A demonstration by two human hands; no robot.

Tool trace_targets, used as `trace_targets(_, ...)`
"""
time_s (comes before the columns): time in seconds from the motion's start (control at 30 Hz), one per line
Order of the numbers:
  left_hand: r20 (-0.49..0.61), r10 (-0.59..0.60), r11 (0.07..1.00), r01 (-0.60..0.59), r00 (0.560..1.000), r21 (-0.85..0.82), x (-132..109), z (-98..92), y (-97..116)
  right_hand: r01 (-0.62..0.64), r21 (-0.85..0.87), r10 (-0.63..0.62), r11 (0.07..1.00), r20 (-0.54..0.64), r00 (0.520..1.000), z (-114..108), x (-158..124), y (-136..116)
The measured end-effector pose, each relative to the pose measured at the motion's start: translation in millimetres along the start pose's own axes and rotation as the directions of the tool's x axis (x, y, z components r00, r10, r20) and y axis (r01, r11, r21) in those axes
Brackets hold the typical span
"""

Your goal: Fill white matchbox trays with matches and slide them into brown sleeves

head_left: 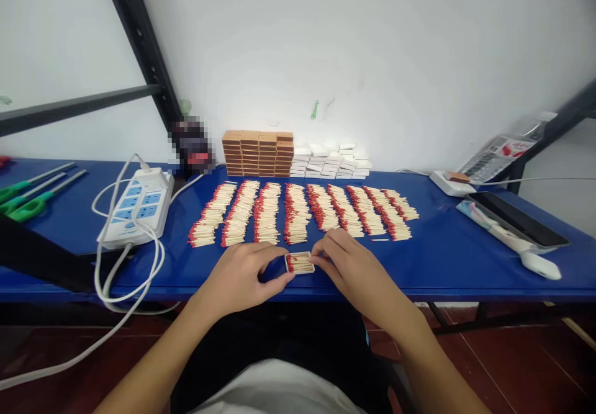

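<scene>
A small white matchbox tray, partly filled with red-headed matches, lies near the front edge of the blue table. Finger and thumb of my left hand grip its left end. My right hand is pinched closed at the tray's right end, over the pale match ends. What its fingertips hold, if anything, is too small to make out. Just beyond my hands, several slanted rows of loose matches spread across the table. One single match lies apart at the right.
Brown matchboxes are stacked against the wall, beside a pile of white trays. A power strip with looped cables and green-handled tools lie left. At right are a phone, a plastic bottle and a white adapter.
</scene>
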State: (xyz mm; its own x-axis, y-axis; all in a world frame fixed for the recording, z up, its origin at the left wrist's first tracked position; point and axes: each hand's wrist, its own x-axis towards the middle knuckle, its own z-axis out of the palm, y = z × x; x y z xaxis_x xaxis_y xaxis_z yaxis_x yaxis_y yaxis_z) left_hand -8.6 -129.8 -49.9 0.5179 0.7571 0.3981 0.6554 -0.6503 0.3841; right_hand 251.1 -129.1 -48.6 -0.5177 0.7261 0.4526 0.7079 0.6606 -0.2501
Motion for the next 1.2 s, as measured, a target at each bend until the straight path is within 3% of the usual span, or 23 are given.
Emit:
trace_targets(0.23, 0.0, -0.002, 1.0, 0.002, 1.0, 0.011, -1.7, -0.1, -0.3, 0.027, -0.04, -0.028, 0.999, -0.033, 0.999, 11.1, 5.0, -2.7)
trace_targets(0.5, -0.008, 0.004, 1.0, -0.004, 1.0, 0.013, -1.1, 1.5, -1.5, -0.022, 0.113, 0.026, 0.993, -0.032, 0.999, 9.8, 5.7, -5.2)
trace_targets(0.6, -0.023, 0.017, 1.0, -0.017, 1.0, 0.015, -0.7, 1.8, -2.3, -0.067, 0.159, 0.08, 0.985, -0.076, 0.994, 5.1, 3.8, 5.4)
trace_targets(0.73, -0.031, 0.019, 1.0, -0.019, 0.999, 0.015, -1.6, 1.3, -2.2, -0.155, 0.051, 0.161, 0.987, -0.157, 0.974, -1.5, -0.9, 34.9)
trace_targets(0.87, -0.033, 0.018, 1.0, -0.017, 0.999, 0.017, -2.2, 0.7, -1.3, -0.181, -0.015, 0.178, 0.983, -0.125, 0.976, -0.5, -6.4, 59.2)
trace_targets(1.2, -0.035, 0.029, 0.999, -0.029, 0.999, 0.022, 0.0, 1.4, -2.0, -0.175, -0.018, 0.171, 0.984, -0.125, 0.977, 3.2, -3.9, 61.3)
